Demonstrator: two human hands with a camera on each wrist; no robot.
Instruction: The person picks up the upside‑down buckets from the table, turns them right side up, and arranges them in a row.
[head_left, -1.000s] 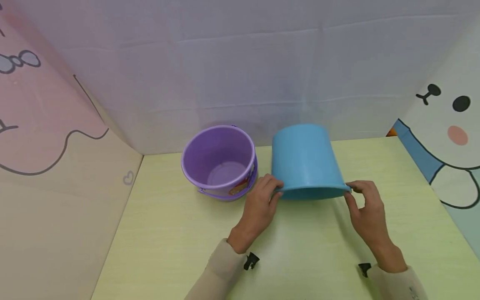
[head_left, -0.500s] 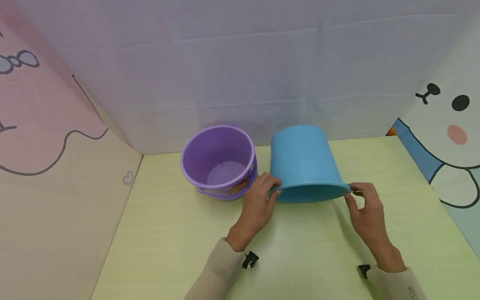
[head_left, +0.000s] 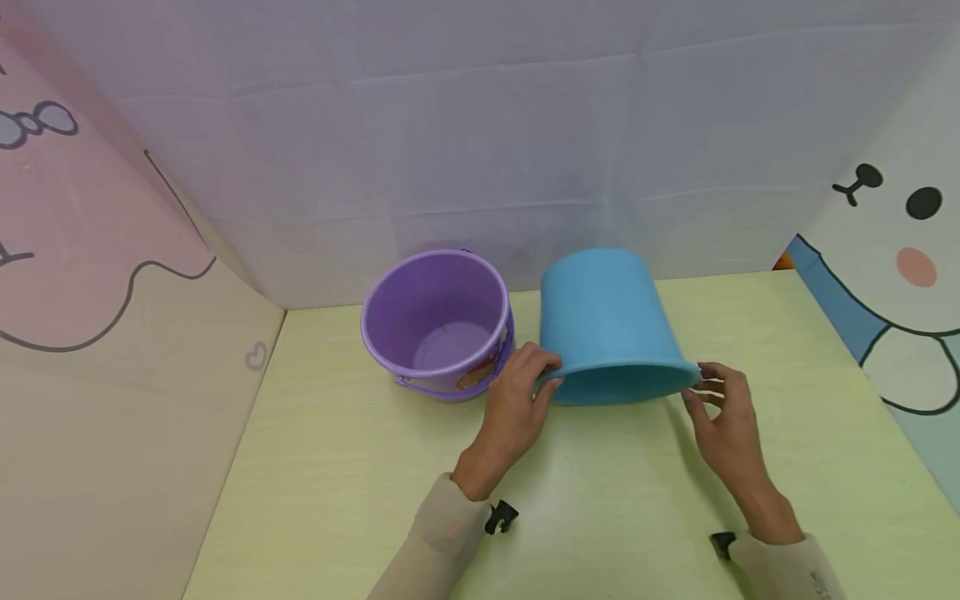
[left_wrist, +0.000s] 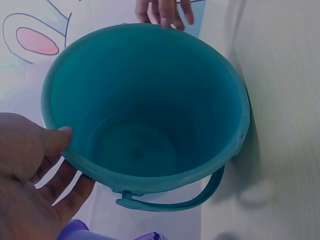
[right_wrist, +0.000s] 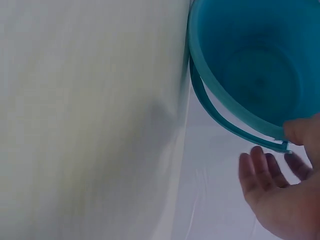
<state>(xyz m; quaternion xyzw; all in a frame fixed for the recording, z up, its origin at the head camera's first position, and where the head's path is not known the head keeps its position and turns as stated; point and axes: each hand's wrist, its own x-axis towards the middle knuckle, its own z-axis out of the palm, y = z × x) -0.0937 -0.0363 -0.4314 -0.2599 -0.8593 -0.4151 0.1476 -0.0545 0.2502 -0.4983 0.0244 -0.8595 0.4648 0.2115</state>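
Observation:
A blue plastic bucket (head_left: pixel 603 308) lies tipped on its side, its mouth facing me and its base toward the back wall. My left hand (head_left: pixel 513 408) pinches the left side of the rim, thumb inside and fingers outside, as the left wrist view shows. At the right side my right hand (head_left: pixel 727 421) holds the rim with its thumb (right_wrist: pixel 297 131) on the edge; a forefinger sits by the handle's end and the other fingers are loosely bent. The bucket's handle (left_wrist: pixel 200 197) hangs from the rim on its lower side. Inside, the bucket is bare.
Just left of the blue bucket a purple bucket (head_left: pixel 442 321) stands upright, its handle (head_left: pixel 442 390) folded down at the front. Both stand on a pale wooden table (head_left: pixel 337 483). A white cloth wall (head_left: pixel 480 150) rises behind, with cartoon-printed panels (head_left: pixel 915 267) at the sides.
The bucket's mouth has tilted up slightly, showing more of its inside. The right hand's fingers have loosened and spread a little at the rim. The left hand has barely moved.

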